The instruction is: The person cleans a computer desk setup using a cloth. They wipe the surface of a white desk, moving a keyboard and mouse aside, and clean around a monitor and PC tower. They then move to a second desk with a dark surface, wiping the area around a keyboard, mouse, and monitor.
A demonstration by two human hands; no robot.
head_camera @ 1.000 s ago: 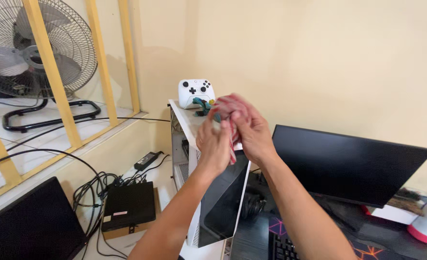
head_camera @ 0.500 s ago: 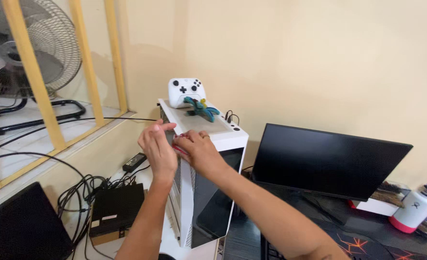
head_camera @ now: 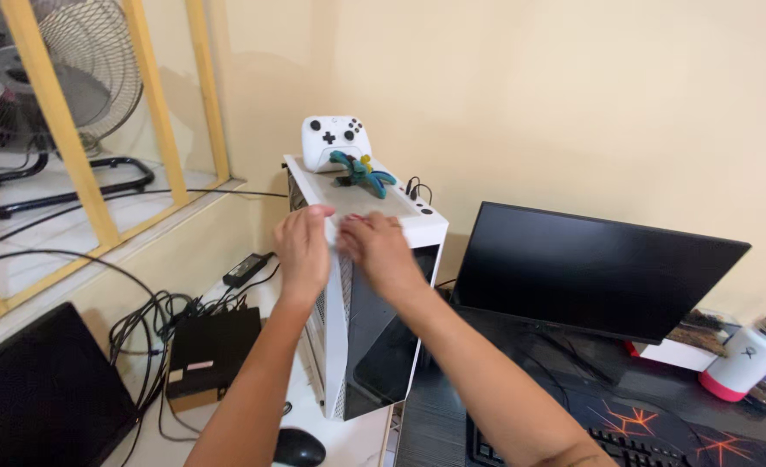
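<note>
Two bare hands meet at the top front edge of a white computer tower (head_camera: 340, 311) standing on the bench (head_camera: 348, 445). The left hand (head_camera: 303, 251) lies with its fingers curled over the near upper corner of the case; the right hand (head_camera: 381, 251) rests just beside it, fingers bent down on the top panel, the two hands close together and almost touching. Neither pinches anything loose that can be seen; both look pressed onto the case itself.

The step in hand appears to be taking hold of the tower's top edge or its side panel. Whatever move comes next would call for a firm, even grip from both hands and care for what sits on the lid. The case stands upright, its long axis vertical, its dark glass side (head_camera: 387, 346) turned toward the camera and its narrow front toward the lower left.

On the lid, well behind the hands, sits a white game controller (head_camera: 335, 141), with a small blue-green toy figure (head_camera: 361, 173) just in front of it. To the right stands a dark monitor (head_camera: 595, 272), then a white and pink bottle (head_camera: 746, 363); a keyboard (head_camera: 590, 441) lies below. To the left are a black box (head_camera: 210, 355) among tangled cables, a mouse (head_camera: 299, 448), and a fan (head_camera: 80, 69) behind yellow window bars
</note>
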